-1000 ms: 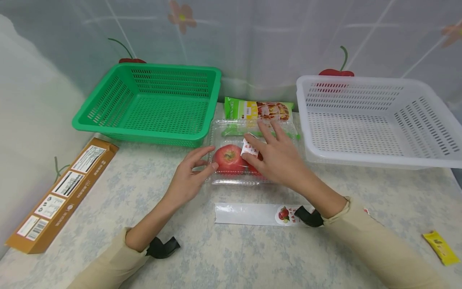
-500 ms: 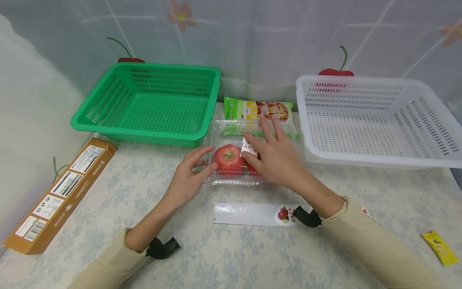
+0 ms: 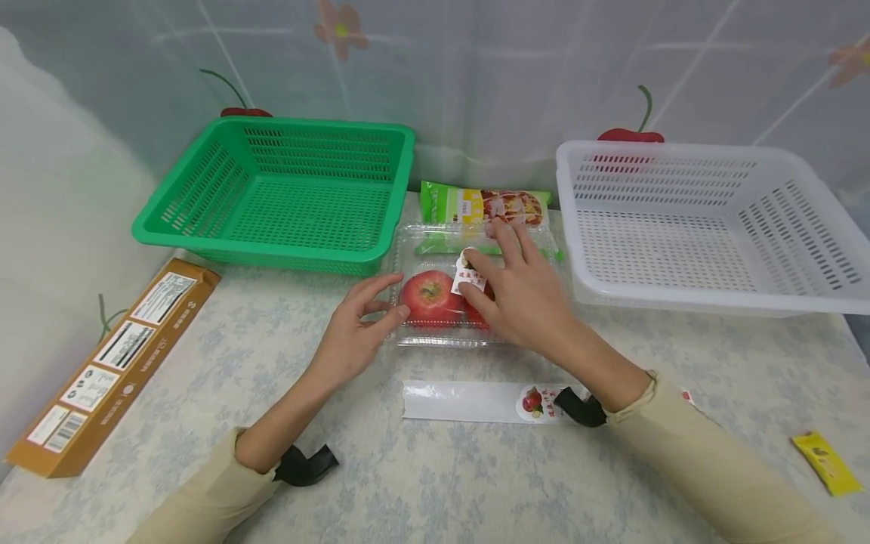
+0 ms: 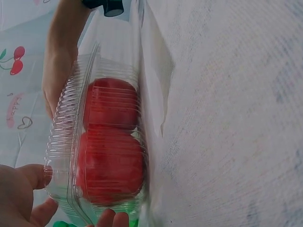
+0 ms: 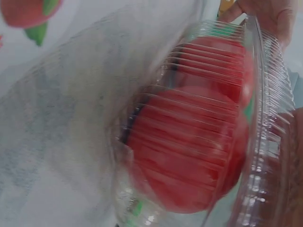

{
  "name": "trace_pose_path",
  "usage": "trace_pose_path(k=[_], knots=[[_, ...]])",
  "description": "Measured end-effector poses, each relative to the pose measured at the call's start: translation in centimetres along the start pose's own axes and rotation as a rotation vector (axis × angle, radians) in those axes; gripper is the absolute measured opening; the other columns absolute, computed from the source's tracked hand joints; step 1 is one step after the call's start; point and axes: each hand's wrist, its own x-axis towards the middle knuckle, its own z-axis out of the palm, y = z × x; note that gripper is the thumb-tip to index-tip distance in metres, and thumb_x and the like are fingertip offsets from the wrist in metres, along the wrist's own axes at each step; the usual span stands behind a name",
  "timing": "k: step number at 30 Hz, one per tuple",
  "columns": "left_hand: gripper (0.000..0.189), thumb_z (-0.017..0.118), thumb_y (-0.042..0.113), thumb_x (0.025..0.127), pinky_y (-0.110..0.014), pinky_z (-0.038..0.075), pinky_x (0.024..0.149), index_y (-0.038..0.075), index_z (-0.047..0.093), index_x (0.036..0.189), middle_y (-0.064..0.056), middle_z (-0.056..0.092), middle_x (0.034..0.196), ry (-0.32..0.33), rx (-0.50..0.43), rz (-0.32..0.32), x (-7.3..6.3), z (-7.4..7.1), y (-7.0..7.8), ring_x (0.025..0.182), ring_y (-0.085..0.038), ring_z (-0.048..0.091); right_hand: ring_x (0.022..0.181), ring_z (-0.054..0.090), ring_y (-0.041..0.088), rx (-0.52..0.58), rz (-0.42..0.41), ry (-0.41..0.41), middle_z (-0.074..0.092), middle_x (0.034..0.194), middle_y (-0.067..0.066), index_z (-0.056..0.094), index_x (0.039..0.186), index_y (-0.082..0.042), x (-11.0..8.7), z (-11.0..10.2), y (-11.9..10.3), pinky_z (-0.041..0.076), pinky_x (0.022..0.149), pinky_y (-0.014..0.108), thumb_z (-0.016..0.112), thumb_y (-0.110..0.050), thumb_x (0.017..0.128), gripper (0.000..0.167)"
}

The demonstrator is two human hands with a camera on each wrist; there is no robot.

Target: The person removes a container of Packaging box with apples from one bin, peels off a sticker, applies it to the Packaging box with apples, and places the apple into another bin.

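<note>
A clear plastic clamshell box with red apples inside sits in the middle of the table. My left hand holds its left end, thumb at the near corner and fingers curved along the side. The left wrist view shows that thumb against the ribbed lid. Over the lid's right half, my right hand has its thumb and index fingertips on a white sticker label with red lettering, its other fingers reaching toward the back. In the right wrist view, two apples show through the ribbed side.
A green basket stands at back left, a white basket at back right. Behind the box lies a green food packet. A white sticker strip lies in front, a brown carton left, a yellow packet right.
My right fingertips have shifted slightly on the label, leaving more of its upper part showing, and the far fingers have bent a little. The left hand and box stay put.
</note>
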Motion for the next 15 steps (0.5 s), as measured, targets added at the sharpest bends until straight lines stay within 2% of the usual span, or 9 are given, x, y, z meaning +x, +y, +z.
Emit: trace_pose_path(k=[3, 5, 8, 11, 15], knots=[[0.048, 0.066, 0.017, 0.096, -0.047, 0.054, 0.082, 0.012, 0.053, 0.142, -0.008, 0.042, 0.146, -0.007, -0.001, -0.017, -0.03, -0.05, 0.03, 0.115, -0.032, 0.059, 0.148, -0.006, 0.039, -0.028, 0.057, -0.127, 0.007, 0.162, 0.019, 0.041, 0.152, -0.017, 0.14, -0.15, -0.18, 0.007, 0.117, 0.054, 0.043, -0.051, 0.1, 0.062], [0.048, 0.066, 0.017, 0.096, -0.046, 0.054, 0.081, 0.012, 0.052, 0.142, -0.008, 0.042, 0.146, -0.01, -0.002, -0.027, -0.04, -0.07, 0.01, 0.116, -0.033, 0.058, 0.148, -0.009, 0.037, -0.03, 0.067, -0.143, 0.004, 0.163, 0.018, 0.038, 0.153, -0.017, 0.21, -0.18, -0.18, 0.006, 0.117, 0.054, 0.042, -0.052, 0.1, 0.063], [0.048, 0.065, 0.018, 0.096, -0.046, 0.054, 0.08, 0.013, 0.052, 0.143, -0.008, 0.041, 0.147, -0.013, -0.006, -0.037, -0.03, -0.09, 0.1, 0.116, -0.033, 0.058, 0.147, 0.007, 0.04, -0.004, 0.034, -0.039, 0.018, 0.16, 0.021, 0.054, 0.142, -0.011, 0.16, -0.14, -0.02, 0.01, 0.117, 0.051, 0.048, -0.044, 0.1, 0.054], [0.048, 0.066, 0.019, 0.096, -0.045, 0.054, 0.08, 0.015, 0.053, 0.142, -0.007, 0.041, 0.147, -0.013, -0.008, -0.041, 0.03, -0.06, 0.17, 0.116, -0.032, 0.058, 0.141, 0.029, 0.041, 0.042, -0.009, 0.122, 0.039, 0.151, 0.021, 0.071, 0.119, -0.005, -0.04, 0.05, 0.25, 0.023, 0.115, 0.048, 0.054, -0.031, 0.097, 0.039], [0.048, 0.066, 0.02, 0.096, -0.045, 0.054, 0.08, 0.016, 0.054, 0.142, -0.006, 0.042, 0.146, -0.009, -0.006, -0.049, 0.09, -0.03, 0.17, 0.115, -0.031, 0.058, 0.129, 0.047, 0.038, 0.082, -0.052, 0.267, 0.056, 0.138, 0.018, 0.079, 0.094, -0.003, -0.29, 0.36, 0.44, 0.041, 0.103, 0.048, 0.058, -0.021, 0.093, 0.028]])
